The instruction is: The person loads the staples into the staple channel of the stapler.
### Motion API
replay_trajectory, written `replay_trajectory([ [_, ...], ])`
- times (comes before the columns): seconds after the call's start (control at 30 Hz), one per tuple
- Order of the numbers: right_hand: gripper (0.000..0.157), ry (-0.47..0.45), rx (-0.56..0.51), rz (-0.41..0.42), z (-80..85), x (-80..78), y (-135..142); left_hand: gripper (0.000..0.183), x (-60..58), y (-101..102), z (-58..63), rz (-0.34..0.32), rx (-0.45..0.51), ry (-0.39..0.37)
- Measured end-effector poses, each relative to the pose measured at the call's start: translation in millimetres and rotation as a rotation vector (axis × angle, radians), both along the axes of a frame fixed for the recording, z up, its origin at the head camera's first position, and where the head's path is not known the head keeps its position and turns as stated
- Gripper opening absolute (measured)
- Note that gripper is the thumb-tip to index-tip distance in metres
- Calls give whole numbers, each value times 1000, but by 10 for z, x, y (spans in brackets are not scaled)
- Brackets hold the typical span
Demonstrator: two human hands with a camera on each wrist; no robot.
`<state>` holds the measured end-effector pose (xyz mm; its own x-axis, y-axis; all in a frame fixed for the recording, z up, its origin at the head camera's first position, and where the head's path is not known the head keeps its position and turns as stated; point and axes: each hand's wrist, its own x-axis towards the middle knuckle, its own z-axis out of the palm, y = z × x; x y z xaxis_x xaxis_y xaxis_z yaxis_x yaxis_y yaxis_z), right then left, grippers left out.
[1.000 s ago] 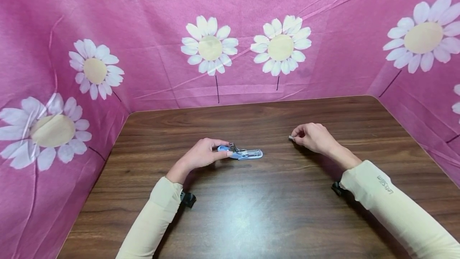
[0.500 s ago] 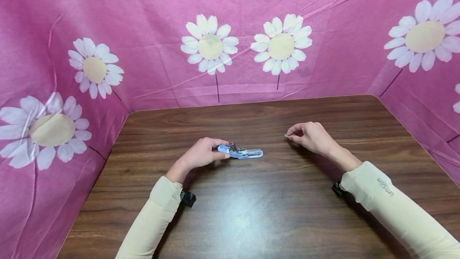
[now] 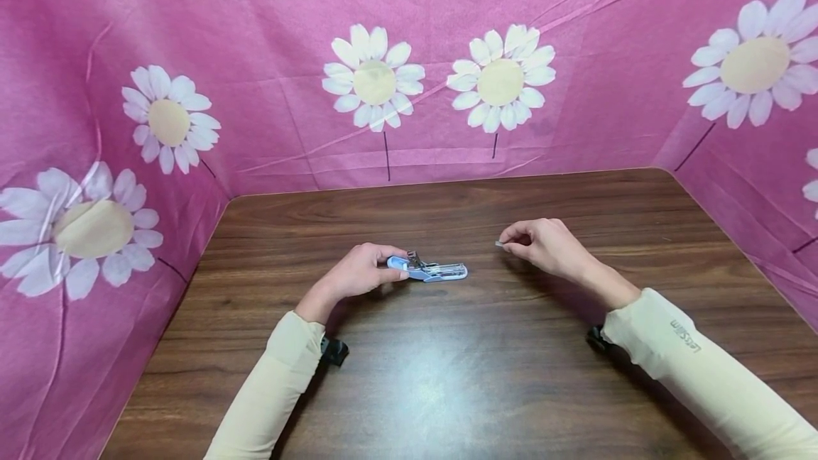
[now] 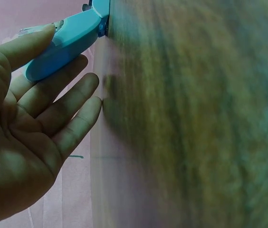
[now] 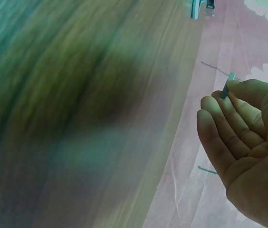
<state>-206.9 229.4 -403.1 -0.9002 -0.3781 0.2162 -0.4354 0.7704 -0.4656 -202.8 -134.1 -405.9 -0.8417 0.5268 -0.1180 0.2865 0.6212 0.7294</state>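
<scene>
A light blue stapler (image 3: 446,273) lies opened out on the table, its metal staple channel bared toward the right. My left hand (image 3: 359,272) grips its left end between thumb and fingers. In the left wrist view the thumb presses on the stapler's blue body (image 4: 72,40) while the lower fingers spread loosely. Right of the stapler, my right hand (image 3: 552,250) pinches a small grey strip of staples (image 3: 499,243) between thumb and fingertips. The right wrist view shows the staple strip (image 5: 227,86) jutting past the thumb, with the other fingers half bent.
The dark wood table (image 3: 434,375) carries a bright glare spot at its front middle. Pink cloth (image 3: 268,41) printed with white daisies stands along the back and both sides. A black strap mount (image 3: 334,352) sits on the left wrist.
My right hand has moved left with the staple strip, closer to the stapler. The left hand and the stapler have stayed nearly still, the thumb shifting slightly back.
</scene>
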Motion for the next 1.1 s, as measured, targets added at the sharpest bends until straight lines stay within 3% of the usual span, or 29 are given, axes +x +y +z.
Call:
replay_trajectory([
  [0.33, 8, -15, -34, 1, 35, 38, -98, 34, -6, -2, -17, -5, -12, 34],
  [0.6, 17, -16, -76, 10, 54, 55, -142, 35, 1, -2, -12, 1, -5, 21],
  [0.87, 14, 24, -81, 33, 40, 77, -208, 36, 1, 11, -22, 19, 8, 6],
  [1.1, 14, -11, -82, 49, 32, 61, -286, 38, -15, 19, -21, 17, 8, 10],
])
